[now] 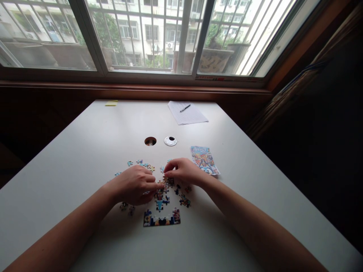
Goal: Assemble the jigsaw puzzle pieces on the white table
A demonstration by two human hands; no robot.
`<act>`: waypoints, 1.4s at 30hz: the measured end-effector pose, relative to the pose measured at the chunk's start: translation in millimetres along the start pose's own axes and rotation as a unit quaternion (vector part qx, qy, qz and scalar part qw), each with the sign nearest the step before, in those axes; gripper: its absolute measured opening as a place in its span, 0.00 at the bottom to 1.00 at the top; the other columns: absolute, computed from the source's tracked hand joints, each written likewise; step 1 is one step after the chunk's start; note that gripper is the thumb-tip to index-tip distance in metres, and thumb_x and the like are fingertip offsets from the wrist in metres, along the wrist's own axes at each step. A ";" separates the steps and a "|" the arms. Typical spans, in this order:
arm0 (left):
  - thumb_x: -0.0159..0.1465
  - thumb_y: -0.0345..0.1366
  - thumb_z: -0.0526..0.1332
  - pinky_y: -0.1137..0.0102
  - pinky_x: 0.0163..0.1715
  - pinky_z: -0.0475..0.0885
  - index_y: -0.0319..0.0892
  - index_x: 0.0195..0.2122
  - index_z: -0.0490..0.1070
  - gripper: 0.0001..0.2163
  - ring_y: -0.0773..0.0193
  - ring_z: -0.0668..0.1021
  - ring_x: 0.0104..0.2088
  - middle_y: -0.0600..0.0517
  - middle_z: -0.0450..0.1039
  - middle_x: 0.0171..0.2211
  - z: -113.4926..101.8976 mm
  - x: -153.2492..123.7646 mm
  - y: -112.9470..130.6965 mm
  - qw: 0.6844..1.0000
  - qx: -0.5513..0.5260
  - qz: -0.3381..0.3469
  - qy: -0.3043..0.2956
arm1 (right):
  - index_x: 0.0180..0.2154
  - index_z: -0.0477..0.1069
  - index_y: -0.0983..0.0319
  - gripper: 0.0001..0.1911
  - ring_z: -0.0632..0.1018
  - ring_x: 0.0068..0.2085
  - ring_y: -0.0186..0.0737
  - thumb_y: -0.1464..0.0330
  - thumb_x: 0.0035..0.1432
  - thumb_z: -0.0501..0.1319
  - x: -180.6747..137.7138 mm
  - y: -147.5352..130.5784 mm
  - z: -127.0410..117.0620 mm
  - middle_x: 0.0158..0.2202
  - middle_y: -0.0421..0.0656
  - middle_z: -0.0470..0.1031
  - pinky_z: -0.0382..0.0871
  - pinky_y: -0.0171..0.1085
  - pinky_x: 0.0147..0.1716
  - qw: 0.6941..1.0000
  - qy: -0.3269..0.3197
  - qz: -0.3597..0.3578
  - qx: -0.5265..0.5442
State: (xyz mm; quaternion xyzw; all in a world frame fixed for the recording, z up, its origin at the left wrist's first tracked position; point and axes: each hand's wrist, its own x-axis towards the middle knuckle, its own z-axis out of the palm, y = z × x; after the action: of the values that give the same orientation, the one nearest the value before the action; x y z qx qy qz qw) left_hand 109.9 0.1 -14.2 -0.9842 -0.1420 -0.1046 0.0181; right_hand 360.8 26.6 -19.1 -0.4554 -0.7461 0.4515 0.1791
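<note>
Several loose jigsaw puzzle pieces (184, 201) lie around a partly joined cluster (159, 196) in the middle of the table. My left hand (136, 185) is over the left side of the cluster, its index finger stretched out and touching the pieces; its lower fingers are partly hidden. At the cluster's upper right, my right hand (181, 169) has thumb and index finger pinched together at a puzzle piece, mostly hidden by the fingertips. Nearer to me lies a joined edge strip (161, 218) with dark corners.
A colourful picture card (204, 160) lies right of my right hand. Beyond are a round cable hole (150, 141) and its silver cover (170, 141). Farther back, a pen (185, 108) lies on paper sheets (193, 118), and yellow notes (111, 102) sit at the white table's (70, 162) far edge.
</note>
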 end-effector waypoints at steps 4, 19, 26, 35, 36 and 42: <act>0.65 0.35 0.58 0.66 0.25 0.64 0.51 0.53 0.72 0.15 0.64 0.72 0.25 0.56 0.72 0.25 -0.3 0.2 0.6 1.000 0.003 0.000 -0.001 | 0.36 0.82 0.58 0.06 0.80 0.38 0.37 0.65 0.55 0.69 0.2 -0.1 0.7 0.36 0.40 0.83 0.70 0.35 0.39 1.000 -0.006 -0.001 0.001; 0.66 0.35 0.57 0.65 0.25 0.64 0.50 0.53 0.73 0.15 0.63 0.73 0.25 0.55 0.73 0.25 1.1 0.5 0.2 1.000 0.000 0.000 -0.004 | 0.36 0.81 0.57 0.05 0.80 0.38 0.39 0.67 0.55 0.69 -2.3 -4.1 3.4 0.36 0.40 0.83 0.71 0.36 0.39 1.000 -0.002 -0.007 -0.026; 0.66 0.36 0.57 0.66 0.25 0.63 0.51 0.54 0.71 0.16 0.63 0.73 0.26 0.55 0.73 0.25 3.0 -0.6 -0.5 1.000 0.003 -0.002 -0.010 | 0.33 0.82 0.58 0.03 0.80 0.39 0.39 0.71 0.54 0.69 -1.8 -7.9 3.6 0.36 0.40 0.81 0.70 0.36 0.40 0.997 0.002 -0.039 -0.061; 0.66 0.35 0.58 0.65 0.25 0.61 0.50 0.53 0.72 0.15 0.63 0.73 0.25 0.55 0.73 0.25 0.2 0.8 0.3 1.000 -0.001 0.000 -0.005 | 0.33 0.82 0.58 0.02 0.77 0.37 0.37 0.70 0.54 0.71 -2.7 -7.3 3.3 0.37 0.41 0.77 0.69 0.36 0.41 0.995 0.013 -0.043 -0.085; 0.66 0.35 0.58 0.65 0.25 0.61 0.50 0.53 0.72 0.15 0.63 0.73 0.25 0.55 0.73 0.26 0.1 0.8 0.4 1.000 -0.001 0.001 -0.005 | 0.33 0.82 0.59 0.02 0.77 0.37 0.36 0.70 0.54 0.71 -2.6 -7.6 3.4 0.37 0.41 0.76 0.69 0.36 0.41 0.995 0.012 -0.042 -0.087; 0.65 0.35 0.58 0.65 0.25 0.63 0.50 0.53 0.71 0.15 0.63 0.74 0.26 0.55 0.74 0.26 0.4 0.5 0.4 1.000 -0.002 0.003 0.002 | 0.33 0.82 0.59 0.02 0.76 0.35 0.35 0.70 0.54 0.71 -1.7 -5.7 5.1 0.35 0.41 0.75 0.68 0.35 0.39 0.995 0.017 -0.041 -0.091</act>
State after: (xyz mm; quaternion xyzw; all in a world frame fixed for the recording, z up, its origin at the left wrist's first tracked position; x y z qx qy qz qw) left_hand 110.5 -0.1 -14.5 -0.9843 -0.1392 -0.1070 0.0168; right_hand 355.3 21.6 -16.7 -0.4460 -0.7992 0.3663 0.1681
